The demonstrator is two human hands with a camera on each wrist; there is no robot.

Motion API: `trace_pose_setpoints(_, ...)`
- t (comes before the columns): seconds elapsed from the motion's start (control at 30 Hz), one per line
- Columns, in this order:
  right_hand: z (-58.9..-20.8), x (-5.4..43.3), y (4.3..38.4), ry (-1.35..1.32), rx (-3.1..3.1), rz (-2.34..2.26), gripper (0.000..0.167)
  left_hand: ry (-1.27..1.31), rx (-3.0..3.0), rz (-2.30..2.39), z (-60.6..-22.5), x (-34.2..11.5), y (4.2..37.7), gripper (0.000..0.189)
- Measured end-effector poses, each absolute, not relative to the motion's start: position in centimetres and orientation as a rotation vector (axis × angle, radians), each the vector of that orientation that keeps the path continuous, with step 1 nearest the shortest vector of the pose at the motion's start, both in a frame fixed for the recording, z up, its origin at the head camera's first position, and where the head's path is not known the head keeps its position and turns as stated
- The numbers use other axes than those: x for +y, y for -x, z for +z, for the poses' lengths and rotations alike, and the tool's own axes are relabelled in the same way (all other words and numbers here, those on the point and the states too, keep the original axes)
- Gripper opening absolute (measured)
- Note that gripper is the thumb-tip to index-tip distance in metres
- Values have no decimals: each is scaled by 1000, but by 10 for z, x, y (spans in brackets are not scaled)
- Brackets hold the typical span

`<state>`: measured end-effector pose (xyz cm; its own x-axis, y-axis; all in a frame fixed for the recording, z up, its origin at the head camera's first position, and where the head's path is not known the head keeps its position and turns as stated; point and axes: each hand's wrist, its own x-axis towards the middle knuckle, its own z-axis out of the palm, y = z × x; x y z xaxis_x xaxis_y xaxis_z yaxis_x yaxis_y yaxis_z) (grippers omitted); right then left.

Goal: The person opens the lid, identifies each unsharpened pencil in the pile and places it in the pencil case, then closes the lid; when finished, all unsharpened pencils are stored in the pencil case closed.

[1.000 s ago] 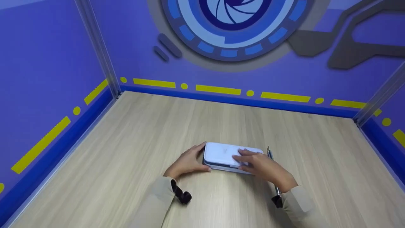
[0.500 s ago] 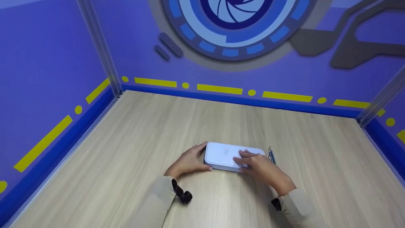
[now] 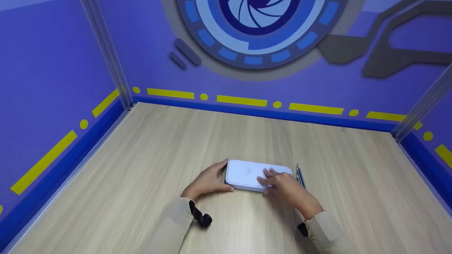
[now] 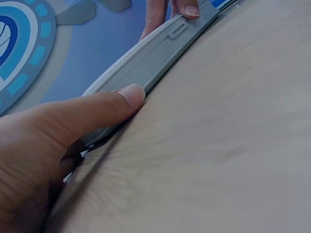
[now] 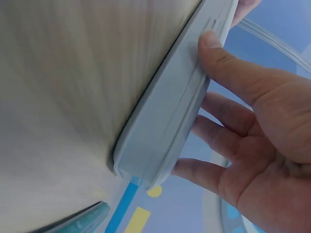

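Observation:
A white hard pencil case (image 3: 243, 173) with rounded corners lies flat on the wooden table, its lid down. My left hand (image 3: 208, 179) grips the left end, thumb along the front wall and fingers round the back corner. Over the right part, my right hand (image 3: 290, 188) holds the case with fingertips on the lid and thumb against the front. A small raised latch (image 4: 178, 30) shows on the front wall in the left wrist view, close to the right thumb (image 4: 191, 9). In the right wrist view the seam under the lid runs along the case wall (image 5: 165, 107).
Just right of the case lie slim dark-teal pens (image 3: 300, 175), partly hidden by the right hand; one pen end (image 5: 95, 216) shows in the right wrist view. Blue-purple panels (image 3: 247, 84) with yellow marks border the table (image 3: 183, 141) behind and at both sides.
A dark gap under the lid's front edge, seen one second ago, has closed. The right hand has pressed the lid down; the left hand keeps its grip. The view has shifted slightly.

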<state>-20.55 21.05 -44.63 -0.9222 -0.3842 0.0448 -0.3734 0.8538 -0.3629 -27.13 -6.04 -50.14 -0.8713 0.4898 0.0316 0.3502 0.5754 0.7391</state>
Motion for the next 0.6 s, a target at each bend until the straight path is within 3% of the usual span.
trace_pose_setpoints(0.37, -449, 222, 205, 723, 3006, -540, 41, -722, 2586, 1212, -502, -57, 274, 97)
trace_pose_setpoints(0.6, -447, 224, 208, 636, 3021, -590, 52, -794, 2585, 1288, -494, -62, 277, 80)
